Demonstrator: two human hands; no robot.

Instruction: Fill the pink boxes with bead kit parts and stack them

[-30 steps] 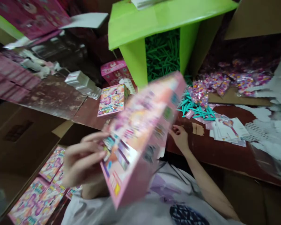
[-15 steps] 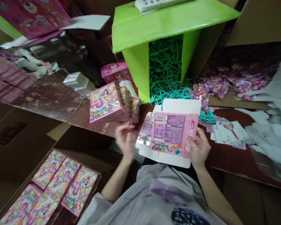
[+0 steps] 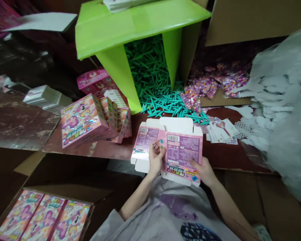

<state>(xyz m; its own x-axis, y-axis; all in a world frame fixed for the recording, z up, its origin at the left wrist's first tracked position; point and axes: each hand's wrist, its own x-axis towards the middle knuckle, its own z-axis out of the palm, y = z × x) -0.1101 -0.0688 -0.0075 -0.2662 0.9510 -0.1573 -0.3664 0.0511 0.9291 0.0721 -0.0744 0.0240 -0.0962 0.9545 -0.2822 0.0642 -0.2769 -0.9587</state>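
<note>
In front of my lap I hold a pink and purple folding carton (image 3: 183, 150) with white end flaps sticking out at its top. My left hand (image 3: 155, 159) is closed on its left side, thumb against the printed panel. My right hand (image 3: 204, 171) grips the lower right side, with the thumb lying across the purple print. Another carton (image 3: 145, 139) of the same print lies just left of it at the table's edge, partly behind my left hand. Whether the held carton's far face is folded out is hidden.
Finished-looking pink boxes (image 3: 84, 118) are stacked at the left. A green box (image 3: 115, 63) spills teal pen-like sticks (image 3: 163, 103). Bags of colourful beads (image 3: 203, 87), picture cards (image 3: 222, 130) and white perforated sheets (image 3: 253, 124) lie right. Below left, a brown carton (image 3: 72, 182) holds several pink boxes.
My left hand has come from the air onto the carton's left side. The carton's side panel has turned away from view on the right. The camera view has swung to the right.
</note>
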